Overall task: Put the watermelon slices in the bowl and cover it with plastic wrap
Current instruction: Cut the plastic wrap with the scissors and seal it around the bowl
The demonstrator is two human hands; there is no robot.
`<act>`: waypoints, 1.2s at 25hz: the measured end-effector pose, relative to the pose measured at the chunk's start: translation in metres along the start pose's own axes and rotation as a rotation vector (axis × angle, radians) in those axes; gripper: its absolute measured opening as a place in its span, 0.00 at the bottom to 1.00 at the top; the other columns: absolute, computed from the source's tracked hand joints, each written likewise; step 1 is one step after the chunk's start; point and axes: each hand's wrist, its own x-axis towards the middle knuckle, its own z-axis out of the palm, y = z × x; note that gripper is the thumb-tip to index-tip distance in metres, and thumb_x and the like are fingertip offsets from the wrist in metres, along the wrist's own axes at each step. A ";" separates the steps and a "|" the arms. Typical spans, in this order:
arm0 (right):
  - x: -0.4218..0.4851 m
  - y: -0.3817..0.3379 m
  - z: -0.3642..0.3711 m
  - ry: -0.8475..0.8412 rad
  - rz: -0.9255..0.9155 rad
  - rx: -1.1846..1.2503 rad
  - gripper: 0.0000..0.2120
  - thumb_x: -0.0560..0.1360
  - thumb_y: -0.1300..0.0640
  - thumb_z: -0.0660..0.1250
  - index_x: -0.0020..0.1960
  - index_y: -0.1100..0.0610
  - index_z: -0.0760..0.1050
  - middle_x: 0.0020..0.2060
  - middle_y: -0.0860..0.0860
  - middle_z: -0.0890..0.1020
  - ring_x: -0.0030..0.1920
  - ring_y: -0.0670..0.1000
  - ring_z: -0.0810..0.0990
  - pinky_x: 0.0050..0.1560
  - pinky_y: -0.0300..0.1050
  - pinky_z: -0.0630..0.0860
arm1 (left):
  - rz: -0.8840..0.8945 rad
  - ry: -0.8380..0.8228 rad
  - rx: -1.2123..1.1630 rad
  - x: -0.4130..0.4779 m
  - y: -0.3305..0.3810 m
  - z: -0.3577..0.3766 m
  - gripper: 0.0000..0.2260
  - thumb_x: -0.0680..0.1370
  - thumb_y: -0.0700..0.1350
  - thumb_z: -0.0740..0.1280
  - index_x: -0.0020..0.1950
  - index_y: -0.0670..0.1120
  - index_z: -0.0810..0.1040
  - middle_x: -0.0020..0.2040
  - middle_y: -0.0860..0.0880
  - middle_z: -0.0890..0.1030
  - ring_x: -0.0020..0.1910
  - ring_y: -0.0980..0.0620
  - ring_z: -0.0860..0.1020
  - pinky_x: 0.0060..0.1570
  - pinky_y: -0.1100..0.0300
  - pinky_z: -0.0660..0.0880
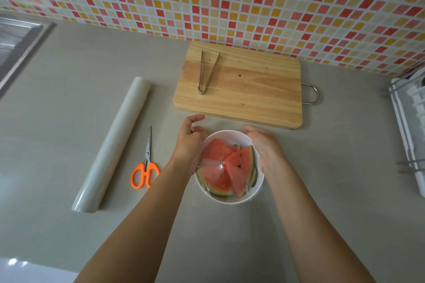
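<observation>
Well, I see the white bowl point(230, 201) on the gray counter point(69, 80), near the middle, with the watermelon slices point(240, 167) inside it. A clear sheet of plastic wrap point(215, 164) lies shiny over the top. The left hand point(188, 145) sits on the bowl's left rim with fingers curled and thumb out; I cannot tell if it pinches the wrap. The right hand point(264, 145) lies flat, fingers straight, against the right rim. Both hands hide parts of the rim. Just beyond the bowl is a wooden cutting board point(253, 94) with metal tongs point(207, 73) on it. To the left lie orange-handled scissors point(146, 167) and, farther left, the plastic wrap roll point(115, 145). A sink point(16, 41) is far left, a dish rack point(409, 133) at the right edge.
</observation>
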 end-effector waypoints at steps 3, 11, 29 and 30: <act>0.001 -0.001 -0.001 0.023 -0.062 -0.030 0.26 0.70 0.69 0.56 0.63 0.51 0.74 0.59 0.52 0.78 0.56 0.53 0.78 0.51 0.45 0.78 | 0.012 0.022 -0.007 0.001 -0.002 0.002 0.23 0.74 0.27 0.53 0.49 0.54 0.76 0.45 0.52 0.71 0.37 0.51 0.74 0.30 0.61 0.76; -0.004 0.003 -0.017 0.178 -0.058 0.171 0.24 0.73 0.72 0.50 0.62 0.54 0.72 0.56 0.52 0.76 0.51 0.49 0.74 0.46 0.38 0.73 | -0.049 0.019 -0.156 -0.002 0.001 -0.015 0.24 0.72 0.20 0.47 0.51 0.42 0.73 0.54 0.43 0.76 0.50 0.50 0.78 0.56 0.53 0.74; -0.024 0.012 -0.016 -0.405 -0.230 -0.079 0.50 0.58 0.21 0.39 0.57 0.54 0.77 0.55 0.58 0.82 0.56 0.54 0.80 0.59 0.51 0.75 | 0.181 0.012 0.432 -0.048 -0.033 -0.013 0.38 0.71 0.71 0.40 0.52 0.51 0.82 0.50 0.47 0.84 0.54 0.46 0.79 0.60 0.45 0.72; -0.022 0.011 -0.020 -0.323 -0.260 -0.140 0.51 0.58 0.20 0.36 0.59 0.52 0.75 0.60 0.56 0.79 0.61 0.54 0.77 0.65 0.51 0.69 | 0.169 0.027 0.465 -0.043 -0.029 -0.017 0.40 0.70 0.72 0.38 0.50 0.48 0.82 0.49 0.45 0.84 0.53 0.45 0.79 0.60 0.45 0.72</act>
